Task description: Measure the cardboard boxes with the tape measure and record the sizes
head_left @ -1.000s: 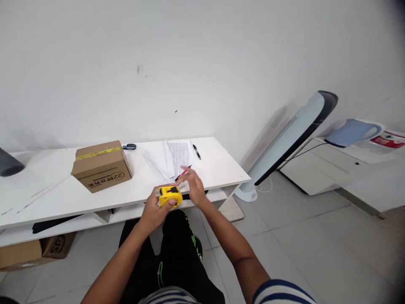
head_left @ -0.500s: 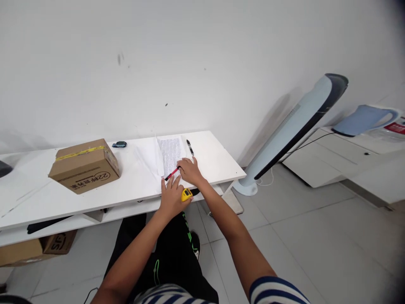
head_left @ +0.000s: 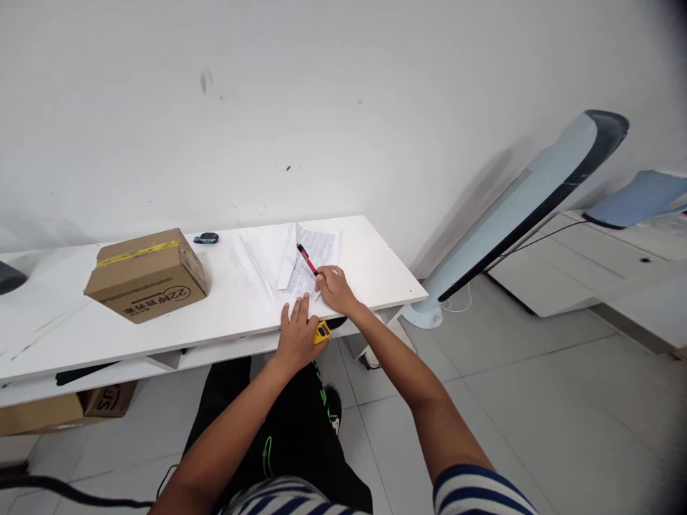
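Observation:
My left hand [head_left: 297, 335] lies at the front edge of the table, its fingers stretched over the lower edge of the papers. A yellow tape measure [head_left: 322, 332] is held by its thumb side, partly hidden by the hand. My right hand [head_left: 335, 288] is closed on a red pen [head_left: 308, 259] with a black end, which slants up and left over the page. Beneath them is an opened notebook or stack of sheets [head_left: 316, 243], a page covered with dense writing and a white leaf [head_left: 287, 266] partly lifted at its left.
A cardboard box [head_left: 155, 293] with yellow tape stands at left on the white table [head_left: 376, 265]. Behind it lies a small dark object [head_left: 206, 237]. To the right stand a tall tower fan [head_left: 515, 207] and a cabinet with a blue kettle [head_left: 636, 200]. A shelf runs beneath the tabletop.
My right hand has shifted right, and the red pen now points up and left instead of lying low between the hands. The written page has turned askew. The black pen beyond it no longer shows.

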Tool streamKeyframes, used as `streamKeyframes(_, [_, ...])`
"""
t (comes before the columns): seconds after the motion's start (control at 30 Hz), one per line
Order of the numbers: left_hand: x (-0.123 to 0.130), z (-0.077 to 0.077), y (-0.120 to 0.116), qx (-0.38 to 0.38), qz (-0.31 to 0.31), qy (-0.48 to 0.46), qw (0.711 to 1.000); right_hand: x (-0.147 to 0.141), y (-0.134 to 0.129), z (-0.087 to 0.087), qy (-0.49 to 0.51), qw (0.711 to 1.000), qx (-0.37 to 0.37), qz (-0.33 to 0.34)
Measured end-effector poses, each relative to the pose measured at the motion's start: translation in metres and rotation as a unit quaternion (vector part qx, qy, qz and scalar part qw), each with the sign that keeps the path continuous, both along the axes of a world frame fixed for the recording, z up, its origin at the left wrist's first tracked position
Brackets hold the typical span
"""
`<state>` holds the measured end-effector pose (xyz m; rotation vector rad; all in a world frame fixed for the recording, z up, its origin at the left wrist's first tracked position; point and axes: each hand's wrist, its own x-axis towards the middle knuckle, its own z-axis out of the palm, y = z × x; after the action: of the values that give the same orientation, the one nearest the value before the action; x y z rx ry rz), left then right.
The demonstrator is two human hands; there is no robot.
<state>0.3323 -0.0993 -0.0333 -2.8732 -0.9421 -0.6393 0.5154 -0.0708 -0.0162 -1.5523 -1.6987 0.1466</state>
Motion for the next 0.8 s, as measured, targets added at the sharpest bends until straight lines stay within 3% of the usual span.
streamKeyframes(0.33, [-0.003,0.003,0.002,-0.019,-0.04,0.021,0.999,-0.008,-0.032,-0.004,0.155,0.985,-0.072,-0.029])
streamKeyframes(0.5, [-0.008,0.005,0.006,-0.008,-0.084,0.059,0.995,-0.008,-0.02,-0.003,0.346,0.933,-0.09,-0.036])
streamKeyframes(0.67, [-0.008,0.007,0.003,-0.007,-0.083,0.056,0.995,-0.004,-0.006,0.006,0.414,0.898,-0.146,-0.036])
streamKeyframes(0.8, [0.0,0.006,-0.004,-0.004,-0.055,0.053,0.997,-0.003,0.001,0.019,0.467,0.877,-0.107,-0.029])
